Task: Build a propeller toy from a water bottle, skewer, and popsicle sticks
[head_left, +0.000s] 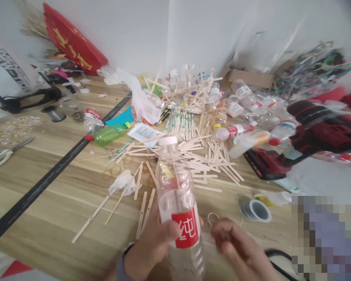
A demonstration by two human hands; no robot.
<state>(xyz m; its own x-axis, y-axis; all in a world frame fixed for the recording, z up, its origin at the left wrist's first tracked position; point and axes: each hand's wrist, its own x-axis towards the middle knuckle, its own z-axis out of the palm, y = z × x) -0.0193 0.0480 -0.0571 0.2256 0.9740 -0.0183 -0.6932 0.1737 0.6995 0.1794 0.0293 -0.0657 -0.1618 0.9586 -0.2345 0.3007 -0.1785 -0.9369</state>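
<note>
A clear plastic bottle point(185, 259) with a white cap and a red-and-white label stands upright at the front centre. My left hand point(152, 244) is wrapped around it, thumb across the label. A thin wooden stick point(174, 168) runs down along the bottle's neck; whether it is inside or outside I cannot tell. To the right of the bottle, my right hand point(236, 242) has its fingers curled together, with the loop of a pale rubber band point(213, 217) showing at the fingertips. Loose wooden craft sticks point(204, 166) lie behind the bottle.
A red-and-black cordless drill point(307, 136) lies at the right, near a wire spool point(260, 210). Several plastic bottles point(236, 130) crowd the back. On the left are a green bottle point(111, 134), scissors point(10, 152) and a dark strip point(46, 175). Crumpled tissue point(124, 182) lies nearer.
</note>
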